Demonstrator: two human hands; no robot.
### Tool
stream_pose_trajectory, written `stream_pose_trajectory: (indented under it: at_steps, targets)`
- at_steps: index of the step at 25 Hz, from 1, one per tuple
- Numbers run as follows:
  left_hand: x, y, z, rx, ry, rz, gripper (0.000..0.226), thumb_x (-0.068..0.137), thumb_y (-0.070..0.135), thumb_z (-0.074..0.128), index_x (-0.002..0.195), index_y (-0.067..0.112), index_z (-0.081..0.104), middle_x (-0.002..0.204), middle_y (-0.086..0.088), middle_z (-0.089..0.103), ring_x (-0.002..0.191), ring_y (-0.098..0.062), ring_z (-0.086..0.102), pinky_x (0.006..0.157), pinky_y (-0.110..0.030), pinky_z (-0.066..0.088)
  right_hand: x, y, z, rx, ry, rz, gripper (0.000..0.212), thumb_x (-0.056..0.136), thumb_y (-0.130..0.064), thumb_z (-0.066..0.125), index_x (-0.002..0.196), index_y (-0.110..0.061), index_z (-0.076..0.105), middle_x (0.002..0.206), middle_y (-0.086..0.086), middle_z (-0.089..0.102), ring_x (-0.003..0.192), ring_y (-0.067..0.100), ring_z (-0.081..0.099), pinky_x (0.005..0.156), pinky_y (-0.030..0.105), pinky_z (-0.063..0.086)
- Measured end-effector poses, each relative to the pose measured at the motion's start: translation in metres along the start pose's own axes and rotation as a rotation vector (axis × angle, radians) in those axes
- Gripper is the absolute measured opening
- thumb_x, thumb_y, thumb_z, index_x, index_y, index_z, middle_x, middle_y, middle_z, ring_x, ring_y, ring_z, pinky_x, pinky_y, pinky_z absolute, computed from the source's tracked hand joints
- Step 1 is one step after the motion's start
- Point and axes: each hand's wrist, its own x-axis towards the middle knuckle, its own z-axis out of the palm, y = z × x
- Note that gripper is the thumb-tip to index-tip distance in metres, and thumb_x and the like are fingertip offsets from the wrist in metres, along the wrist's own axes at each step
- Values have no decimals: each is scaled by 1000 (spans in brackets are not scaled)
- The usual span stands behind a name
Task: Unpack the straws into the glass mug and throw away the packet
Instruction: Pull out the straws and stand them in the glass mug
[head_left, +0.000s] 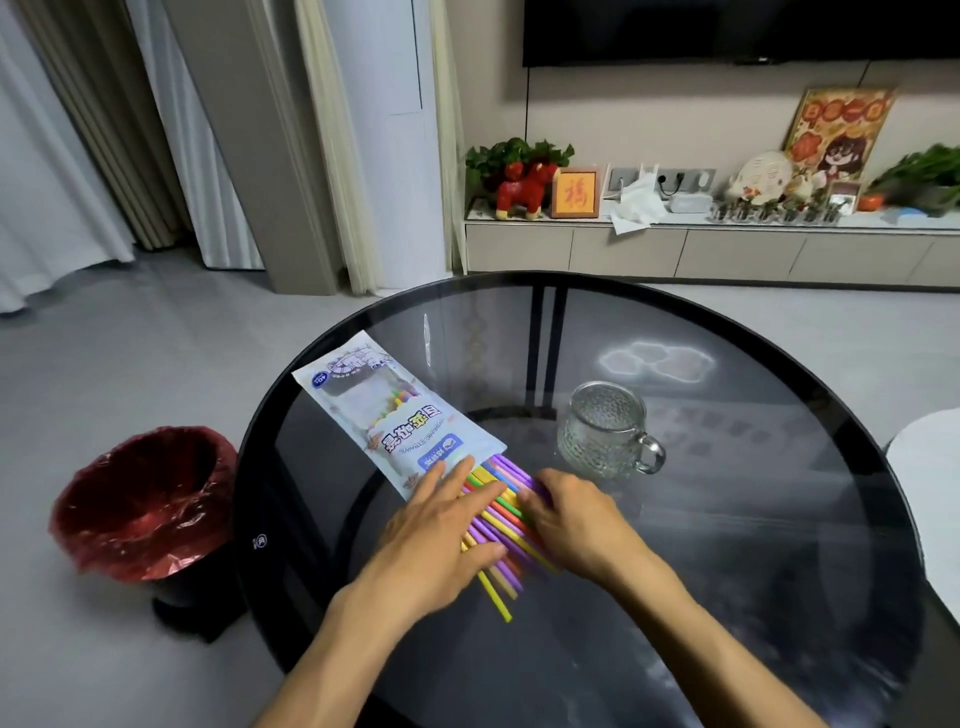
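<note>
A round dark glass table (727, 545) fills the lower centre of the frame. On its left part lies the white printed packet (395, 415), flat and slanting from upper left to lower right, with its open end toward the person. A bundle of coloured straws (501, 512), purple, yellow, green and orange, spills from that end onto the glass, a few still inside the packet's clear window. The left hand (447, 525) lies flat on the straws with fingers straight and spread, fingertips reaching the packet's edge, its grip open. The right hand (576, 514) rests on the bundle's right side with fingers curled over the straws. The empty glass mug (605, 428) stands upright just above and right of the hands, handle toward the right. At the left edge of the frame, on the floor beside the table, stands a bin (145, 499) lined with a red bag.
</note>
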Motion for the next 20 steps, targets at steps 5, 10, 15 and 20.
stream_pose_trajectory:
  at_steps: [5, 10, 15, 20]
  targets:
    - [2, -2, 1, 8, 2, 13, 68, 91, 55, 51, 147, 51, 12, 162, 15, -5, 149, -12, -13, 119, -48, 23, 0, 4, -9, -211, 16, -41, 22, 99, -34, 41, 88, -16, 40, 107, 17, 68, 98, 39, 64, 66, 36, 36]
    - [9, -1, 3, 22, 9, 23, 67, 91, 55, 50, 147, 51, 13, 163, 15, -5, 149, -12, -13, 117, -47, 24, -7, 7, -21, -445, 41, -113, 15, 98, -23, 41, 105, -11, 47, 112, 13, 66, 101, 37, 65, 65, 35, 34]
    - [21, 11, 10, 27, 61, -21, 66, 93, 57, 43, 149, 45, 12, 163, 12, -8, 150, -15, -13, 117, -45, 23, -32, 32, -75, -540, 83, -39, 30, 99, -39, 44, 114, -15, 51, 116, 9, 65, 108, 34, 62, 69, 36, 38]
    - [39, 26, 11, -57, 88, -52, 69, 94, 51, 47, 152, 30, 15, 164, 1, 2, 151, -22, -4, 119, -42, 17, -84, 71, -153, -523, 165, 83, 23, 101, -39, 38, 96, -21, 51, 89, 7, 62, 92, 33, 62, 65, 35, 35]
